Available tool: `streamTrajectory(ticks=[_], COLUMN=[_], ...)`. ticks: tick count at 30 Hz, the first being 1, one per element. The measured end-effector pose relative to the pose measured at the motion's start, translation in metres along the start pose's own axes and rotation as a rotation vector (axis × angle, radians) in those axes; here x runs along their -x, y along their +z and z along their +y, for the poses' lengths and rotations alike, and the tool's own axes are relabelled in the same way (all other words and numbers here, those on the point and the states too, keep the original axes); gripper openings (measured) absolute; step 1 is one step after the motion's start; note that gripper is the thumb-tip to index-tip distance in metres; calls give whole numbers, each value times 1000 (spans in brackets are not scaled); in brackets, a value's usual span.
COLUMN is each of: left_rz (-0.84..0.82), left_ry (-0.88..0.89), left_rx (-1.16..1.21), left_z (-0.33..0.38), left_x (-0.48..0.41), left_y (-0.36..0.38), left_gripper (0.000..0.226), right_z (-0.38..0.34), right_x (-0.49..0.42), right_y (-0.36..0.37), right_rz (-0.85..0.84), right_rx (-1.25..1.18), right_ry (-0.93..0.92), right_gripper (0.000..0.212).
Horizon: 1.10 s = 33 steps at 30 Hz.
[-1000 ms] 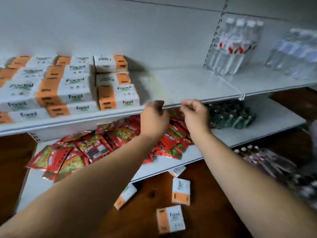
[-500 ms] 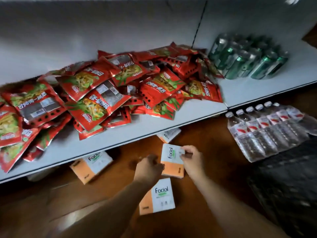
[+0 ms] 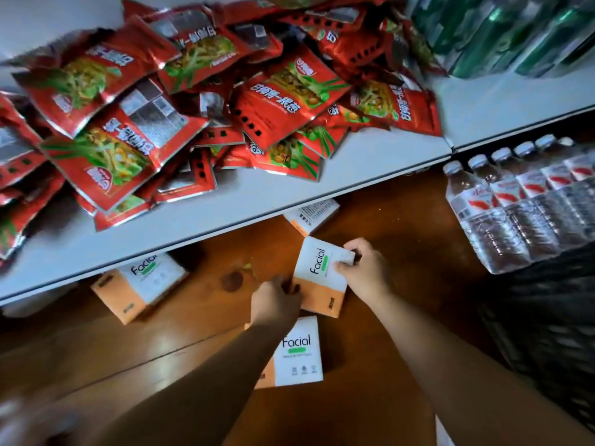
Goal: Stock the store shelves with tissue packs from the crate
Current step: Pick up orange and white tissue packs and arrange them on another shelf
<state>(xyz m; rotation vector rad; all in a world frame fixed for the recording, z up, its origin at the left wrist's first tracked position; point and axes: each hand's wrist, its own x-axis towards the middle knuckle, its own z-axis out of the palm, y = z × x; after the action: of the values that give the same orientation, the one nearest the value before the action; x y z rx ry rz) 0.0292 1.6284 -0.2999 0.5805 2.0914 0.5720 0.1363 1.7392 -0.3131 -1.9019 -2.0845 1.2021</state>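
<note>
Several white-and-orange "Facial" tissue packs lie on the brown wooden floor below the bottom shelf. Both hands grip one tissue pack (image 3: 317,272): my right hand (image 3: 362,268) pinches its top right corner, my left hand (image 3: 275,302) holds its lower left edge. A second pack (image 3: 297,355) lies flat just below it, partly under my left forearm. A third pack (image 3: 141,286) sits half under the shelf at the left. Another pack (image 3: 314,214) pokes out from under the shelf edge. The dark crate (image 3: 547,323) stands at the right.
The white bottom shelf (image 3: 244,207) carries a heap of red snack bags (image 3: 180,101) and green bottles (image 3: 502,33) at the top right. A shrink-wrapped case of water bottles (image 3: 521,204) lies on the floor to the right, beside the crate.
My hands came down from the upper shelf's front edge to the floor. They took hold of a tissue pack, and the view dropped and moved closer to the floor.
</note>
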Motion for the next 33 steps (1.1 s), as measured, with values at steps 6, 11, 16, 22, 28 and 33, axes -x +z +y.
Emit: streamTrajectory(ticks=[6,11,16,22,28,33], left_rz=[156,282,329,453,549,519], left_ry=[21,231,441,738,819,640], left_rx=[291,450,597,619,480,408], left_z=[26,75,129,167,159,152], left_x=[23,78,148,217,245,262], left_y=[-27,-70,-149,-254,-368,-432], left_gripper=[25,19,17,17,45,28], right_z=[-11,-52,-138,-256,-375,-434], right_x=[45,106,167,227,266,274], right_y=[-37,-90,-147,-197,-194,-162], right_rz=[165,272,344,423,318,188], right_rx=[-321,-542,-709,-878,-891,-850], right_ry=[18,-80,-235,-431,-554,-466], right_gripper=[26,27,22,20,17,18])
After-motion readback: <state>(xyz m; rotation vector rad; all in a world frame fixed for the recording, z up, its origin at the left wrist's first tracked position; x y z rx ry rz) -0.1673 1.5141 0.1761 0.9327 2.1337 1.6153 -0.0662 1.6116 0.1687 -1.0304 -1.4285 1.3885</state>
